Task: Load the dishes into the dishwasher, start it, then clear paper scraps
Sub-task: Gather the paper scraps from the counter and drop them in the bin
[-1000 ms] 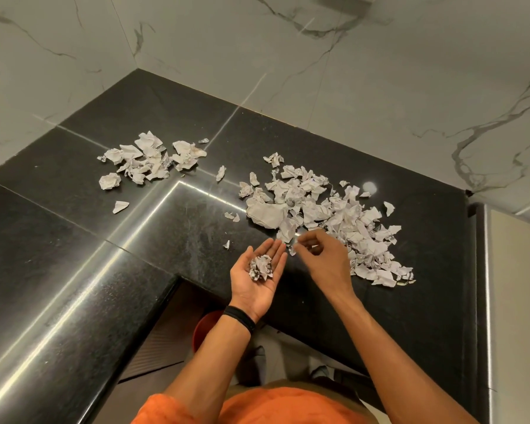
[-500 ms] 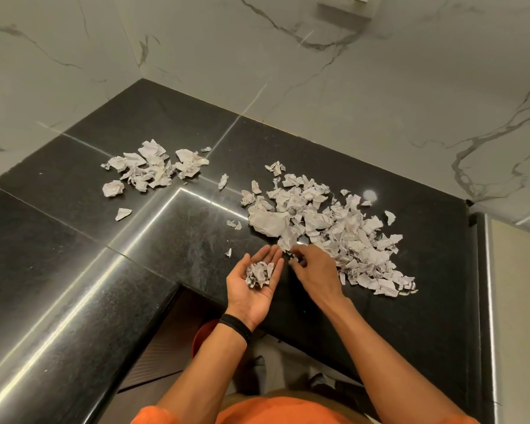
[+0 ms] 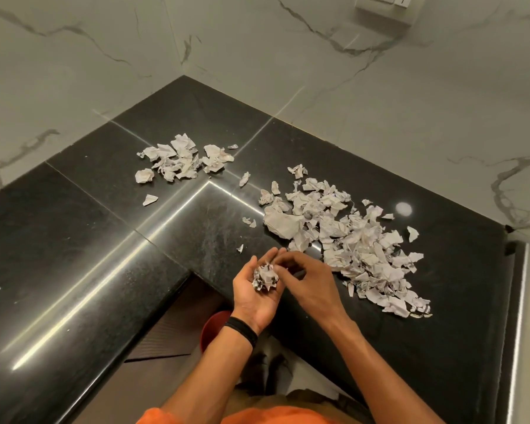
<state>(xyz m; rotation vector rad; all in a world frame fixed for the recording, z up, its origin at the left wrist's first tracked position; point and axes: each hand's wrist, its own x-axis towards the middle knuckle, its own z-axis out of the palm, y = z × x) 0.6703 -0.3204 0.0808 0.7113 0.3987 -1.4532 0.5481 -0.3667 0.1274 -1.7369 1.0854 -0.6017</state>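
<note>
My left hand (image 3: 256,306) lies palm up over the counter's front edge and carries a small wad of torn paper scraps (image 3: 265,278) on its palm. My right hand (image 3: 311,283) reaches over from the right, its curled fingertips pinching a scrap at that wad. A large pile of white paper scraps (image 3: 358,246) is spread on the black countertop (image 3: 89,240) just beyond and to the right of my hands. A smaller pile (image 3: 181,162) lies further back on the left, near the corner.
A few single scraps (image 3: 249,221) lie between the piles. Marble walls meet behind the L-shaped counter, with a wall socket (image 3: 386,7) at the top. A red round container (image 3: 213,324) shows below the counter's inner corner. A pale appliance edge (image 3: 520,301) borders the right.
My right hand picked at the near edge of the large pile, then drew back left onto my left palm. The wad in my left palm looks slightly bigger.
</note>
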